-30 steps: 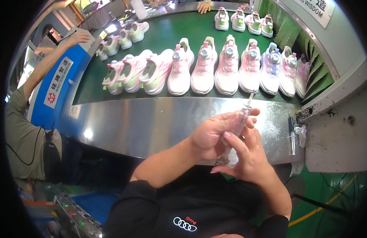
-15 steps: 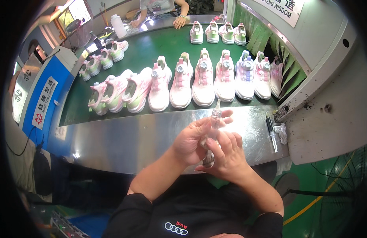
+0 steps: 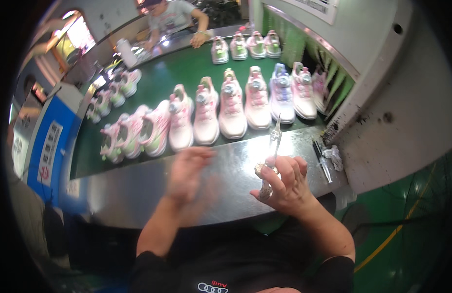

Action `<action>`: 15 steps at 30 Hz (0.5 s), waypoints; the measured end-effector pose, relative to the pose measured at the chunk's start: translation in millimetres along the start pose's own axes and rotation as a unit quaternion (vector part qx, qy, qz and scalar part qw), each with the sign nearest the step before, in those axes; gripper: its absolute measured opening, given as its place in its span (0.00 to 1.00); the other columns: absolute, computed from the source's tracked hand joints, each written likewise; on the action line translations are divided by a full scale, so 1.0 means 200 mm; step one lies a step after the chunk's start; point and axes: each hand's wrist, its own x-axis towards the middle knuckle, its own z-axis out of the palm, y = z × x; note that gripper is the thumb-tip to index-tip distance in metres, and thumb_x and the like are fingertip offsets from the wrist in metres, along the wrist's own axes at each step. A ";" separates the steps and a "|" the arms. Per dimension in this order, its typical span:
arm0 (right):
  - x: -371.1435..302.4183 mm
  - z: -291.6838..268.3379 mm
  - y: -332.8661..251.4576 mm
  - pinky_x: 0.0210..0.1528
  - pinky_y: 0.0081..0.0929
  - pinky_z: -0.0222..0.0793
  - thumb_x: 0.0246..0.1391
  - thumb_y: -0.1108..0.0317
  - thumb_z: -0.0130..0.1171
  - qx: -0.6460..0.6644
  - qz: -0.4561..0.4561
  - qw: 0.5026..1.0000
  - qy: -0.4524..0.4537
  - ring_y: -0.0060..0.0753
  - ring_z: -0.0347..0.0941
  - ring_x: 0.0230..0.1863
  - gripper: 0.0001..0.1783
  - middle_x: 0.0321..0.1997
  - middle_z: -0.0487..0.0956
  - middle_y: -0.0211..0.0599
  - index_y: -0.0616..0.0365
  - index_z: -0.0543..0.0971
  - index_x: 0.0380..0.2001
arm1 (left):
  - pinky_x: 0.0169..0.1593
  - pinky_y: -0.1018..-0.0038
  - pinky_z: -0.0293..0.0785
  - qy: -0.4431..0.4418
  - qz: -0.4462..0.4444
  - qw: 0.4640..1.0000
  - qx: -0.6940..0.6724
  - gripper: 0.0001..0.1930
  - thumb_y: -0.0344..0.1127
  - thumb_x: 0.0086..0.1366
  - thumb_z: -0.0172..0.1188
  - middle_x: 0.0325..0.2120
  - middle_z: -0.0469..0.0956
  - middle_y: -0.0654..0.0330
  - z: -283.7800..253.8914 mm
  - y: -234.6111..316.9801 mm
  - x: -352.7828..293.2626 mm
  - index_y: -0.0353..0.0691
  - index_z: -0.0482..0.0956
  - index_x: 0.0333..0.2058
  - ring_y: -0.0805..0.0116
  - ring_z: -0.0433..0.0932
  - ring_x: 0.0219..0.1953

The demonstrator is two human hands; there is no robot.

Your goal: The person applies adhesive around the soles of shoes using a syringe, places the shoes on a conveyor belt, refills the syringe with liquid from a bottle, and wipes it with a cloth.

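Note:
My right hand (image 3: 289,188) is wrapped around a clear syringe (image 3: 274,141) with a pointed tip, held tip up over the steel ledge (image 3: 123,188). My left hand (image 3: 187,173) is empty as far as I can see, smeared by motion, and its fingers do not show clearly. It hovers over the ledge just in front of a pink and white sneaker (image 3: 181,127) with a round dial. That shoe stands in a row of similar sneakers on the green belt (image 3: 172,78); one of them has lilac trim (image 3: 282,95).
On the ledge at right lie a second syringe (image 3: 323,166) with a dark part and a crumpled white tissue (image 3: 333,156). More shoes stand far right (image 3: 239,49) and far left (image 3: 117,93). A green-curtained machine opening (image 3: 294,44) borders the belt. Across it is a person (image 3: 174,19).
My left hand has left the syringe and moved left toward the shoes. My right hand keeps the syringe. The view has shifted and tilted.

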 end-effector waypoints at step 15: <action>-0.05 -0.25 0.19 0.48 0.31 0.52 0.45 0.64 0.62 -0.185 -0.020 0.982 0.034 0.24 0.65 0.42 0.28 0.47 0.66 0.29 0.38 0.65 0.50 | 0.57 0.70 0.62 0.314 -0.007 0.904 0.289 0.35 0.25 0.54 0.61 0.55 0.64 0.54 -0.93 -0.10 0.17 0.36 0.56 0.60 0.65 0.65 0.55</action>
